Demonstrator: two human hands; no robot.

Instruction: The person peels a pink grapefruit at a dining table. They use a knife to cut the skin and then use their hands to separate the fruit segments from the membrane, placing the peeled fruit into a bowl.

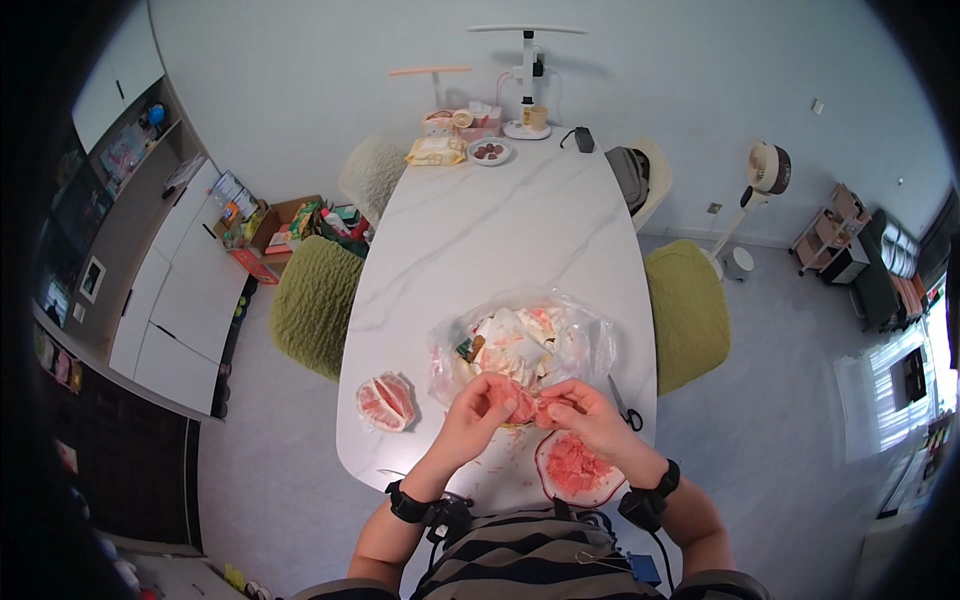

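My left hand (484,412) and my right hand (581,412) are close together, both pinching pink pomelo flesh (525,405) between fingers and thumbs. Just beyond them lies an open clear plastic bag (592,337) heaped with pale peel and membrane (517,341). Below my right hand, a white plate with a red rim (546,480) holds loose pink pulp (574,463). A partly peeled pomelo piece (385,402) rests on the table to the left. Scissors with black handles (632,416) lie near the right edge, beside my right hand.
Small pulp scraps dot the marble-patterned table (495,225). At its far end are a bowl of dark round fruit (490,151), a wipes pack (436,151), a tissue box and a desk lamp (527,131). Green-covered chairs (686,315) flank the table.
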